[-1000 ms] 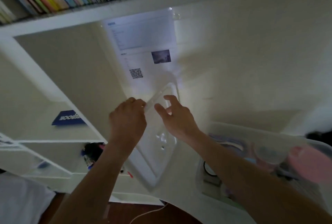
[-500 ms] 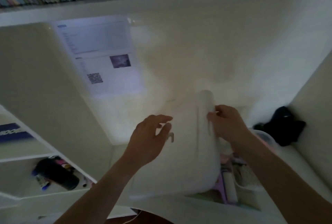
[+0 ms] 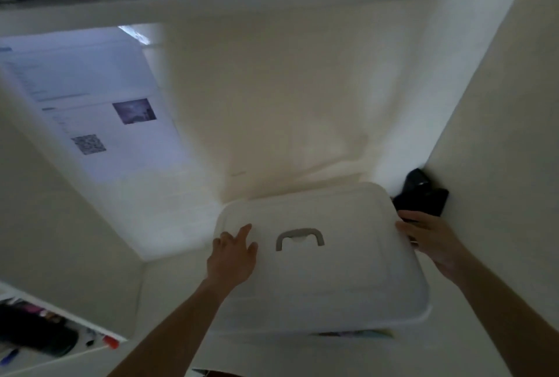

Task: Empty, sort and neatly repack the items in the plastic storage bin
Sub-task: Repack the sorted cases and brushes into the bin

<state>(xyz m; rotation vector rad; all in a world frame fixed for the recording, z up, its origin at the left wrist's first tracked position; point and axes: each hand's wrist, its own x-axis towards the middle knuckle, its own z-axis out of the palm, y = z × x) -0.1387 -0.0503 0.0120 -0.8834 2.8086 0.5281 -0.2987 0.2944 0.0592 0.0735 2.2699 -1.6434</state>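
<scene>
White lid [image 3: 332,255] over bin, left hand [image 3: 231,255] fingers flat near its left edge, right hand [image 3: 432,243] fingers gripping right edge.

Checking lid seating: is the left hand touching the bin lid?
Touching. The head view shows the left hand lying flat on the lid, fingers spread on its top surface left of the grey handle, with no gap visible.

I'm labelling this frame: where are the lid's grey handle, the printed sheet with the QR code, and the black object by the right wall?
grey handle [image 3: 300,238], head view, top bar.
printed sheet [image 3: 90,110], head view, centre.
black object [image 3: 423,195], head view, middle.
</scene>
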